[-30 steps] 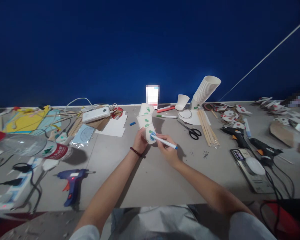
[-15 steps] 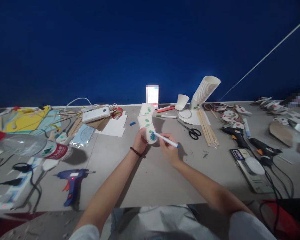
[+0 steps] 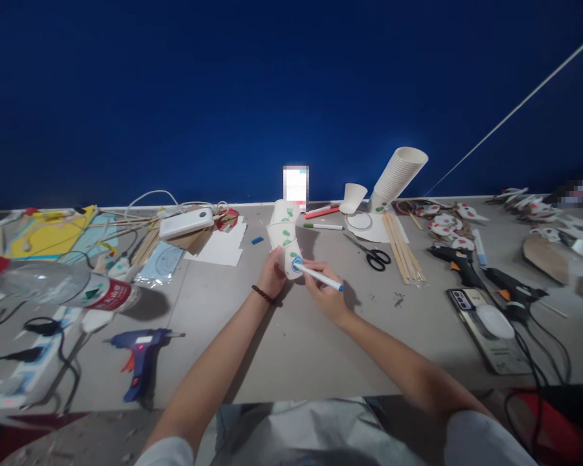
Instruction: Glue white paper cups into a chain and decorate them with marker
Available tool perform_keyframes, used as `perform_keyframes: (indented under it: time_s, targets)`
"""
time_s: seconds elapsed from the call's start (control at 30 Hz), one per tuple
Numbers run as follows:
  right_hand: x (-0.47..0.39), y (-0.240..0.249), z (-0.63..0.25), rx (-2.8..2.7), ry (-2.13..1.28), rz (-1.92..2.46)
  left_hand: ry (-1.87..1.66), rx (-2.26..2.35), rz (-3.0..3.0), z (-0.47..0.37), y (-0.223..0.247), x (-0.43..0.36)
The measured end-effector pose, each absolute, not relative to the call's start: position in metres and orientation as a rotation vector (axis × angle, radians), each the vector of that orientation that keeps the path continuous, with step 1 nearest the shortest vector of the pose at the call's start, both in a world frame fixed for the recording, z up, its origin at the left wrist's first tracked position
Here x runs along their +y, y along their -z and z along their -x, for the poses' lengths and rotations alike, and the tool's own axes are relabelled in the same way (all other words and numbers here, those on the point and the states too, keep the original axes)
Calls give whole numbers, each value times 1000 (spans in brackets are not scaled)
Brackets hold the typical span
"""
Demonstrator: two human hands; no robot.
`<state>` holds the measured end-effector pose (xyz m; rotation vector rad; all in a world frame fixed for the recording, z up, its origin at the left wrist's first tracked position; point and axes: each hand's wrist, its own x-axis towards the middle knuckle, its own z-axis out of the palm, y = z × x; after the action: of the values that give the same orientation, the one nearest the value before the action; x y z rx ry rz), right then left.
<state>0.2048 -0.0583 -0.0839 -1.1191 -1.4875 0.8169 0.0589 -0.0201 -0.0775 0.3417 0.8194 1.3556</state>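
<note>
Joined white paper cups with green prints (image 3: 282,234) stand on the grey table at the middle. My left hand (image 3: 273,275) is wrapped round the left side of the nearest cup, a dark bead bracelet on its wrist. A white marker with a blue end (image 3: 328,279) is pinched in my right hand (image 3: 324,288). The marker's tip meets the cup at a blue ring drawn round a green print. A small blue cap (image 3: 257,240) lies left of the cups.
Scissors (image 3: 375,259), wooden sticks (image 3: 402,249) and a tilted cup stack (image 3: 399,178) are to the right. Farther right lie black glue guns (image 3: 454,261) and a phone (image 3: 490,343). On the left are a blue glue gun (image 3: 143,353) and a bottle (image 3: 63,283).
The marker has shifted slightly left, its tip now lower and more over the blue ring. My right hand has moved a little left with it. The cups and my left hand are nearly unmoved.
</note>
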Motion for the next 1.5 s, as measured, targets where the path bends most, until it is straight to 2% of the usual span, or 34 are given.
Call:
perform_keyframes:
  time_s: [0.37,0.67,1.5]
  targets:
    - [-54,88,-204,-1334,-903,1159,-1360,810,-352,-58,79,-21]
    - [-57,88,-204,-1428,-914,1070,-1369,812,-361,-59,79,-20]
    - [-57,88,-206,-1473,-809,1117,-1364,809,-425,-58,79,-21]
